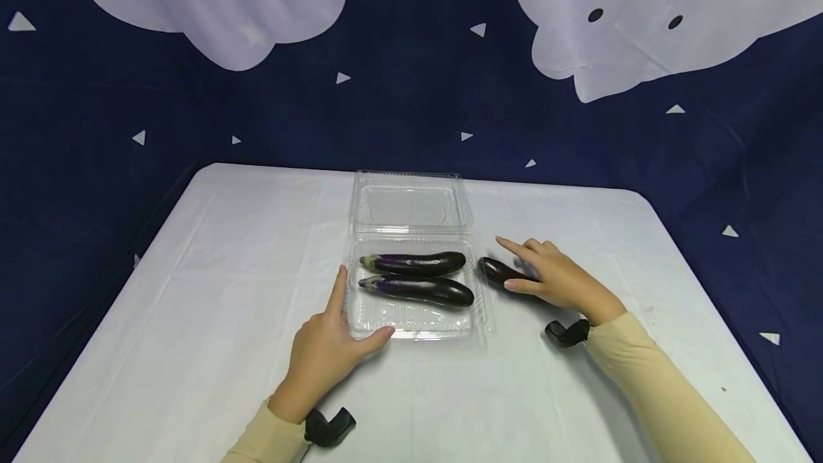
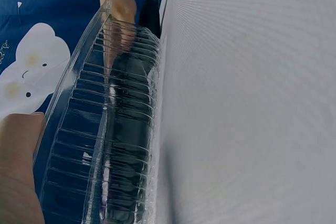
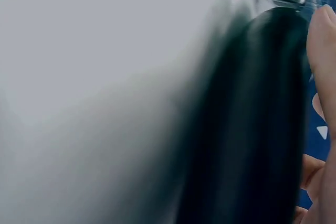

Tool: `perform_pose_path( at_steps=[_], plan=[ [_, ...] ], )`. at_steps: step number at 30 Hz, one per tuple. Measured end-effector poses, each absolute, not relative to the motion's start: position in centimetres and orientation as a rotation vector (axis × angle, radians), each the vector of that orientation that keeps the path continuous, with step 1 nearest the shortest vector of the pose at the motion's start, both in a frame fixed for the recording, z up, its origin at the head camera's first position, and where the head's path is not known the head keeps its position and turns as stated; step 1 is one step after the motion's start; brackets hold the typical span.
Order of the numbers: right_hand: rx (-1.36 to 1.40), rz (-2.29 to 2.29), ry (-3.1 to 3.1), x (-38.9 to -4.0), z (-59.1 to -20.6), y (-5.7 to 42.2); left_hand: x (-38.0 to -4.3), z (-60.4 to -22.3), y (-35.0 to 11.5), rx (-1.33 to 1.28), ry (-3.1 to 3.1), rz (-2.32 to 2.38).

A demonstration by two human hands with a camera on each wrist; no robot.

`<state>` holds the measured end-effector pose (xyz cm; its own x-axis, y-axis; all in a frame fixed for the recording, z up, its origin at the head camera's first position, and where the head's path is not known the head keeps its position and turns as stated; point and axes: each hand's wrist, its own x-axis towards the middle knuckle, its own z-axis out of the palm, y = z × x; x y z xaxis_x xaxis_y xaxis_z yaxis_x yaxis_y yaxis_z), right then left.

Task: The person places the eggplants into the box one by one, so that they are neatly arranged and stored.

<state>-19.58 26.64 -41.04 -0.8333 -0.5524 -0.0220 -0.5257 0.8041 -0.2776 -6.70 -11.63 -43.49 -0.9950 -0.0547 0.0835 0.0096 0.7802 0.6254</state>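
Clamshell box on the table, lid flipped open | left grip spread wide at its near-left corner | right grip, honestly can't tell if it's pinching | two eggplants inside | third eggplant under the right thumb, just outside

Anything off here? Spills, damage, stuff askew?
Only the backdrop: the cloud at upper right hangs upside down, mouth above eyes. One eggplant lies angled outside the open clear clamshell container, at the right hand, but that looks like ordinary handling. No spill or damage visible.
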Motion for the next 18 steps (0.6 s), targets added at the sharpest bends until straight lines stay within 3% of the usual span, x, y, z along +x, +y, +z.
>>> perform_pose_path(
  at_steps=[18],
  plan=[
    [-0.882, -0.454, 2.789, -18.5, -43.2, 26.7, -6.6, -43.6, -11.7, 0.023, -2.873, -0.995]
  ],
)
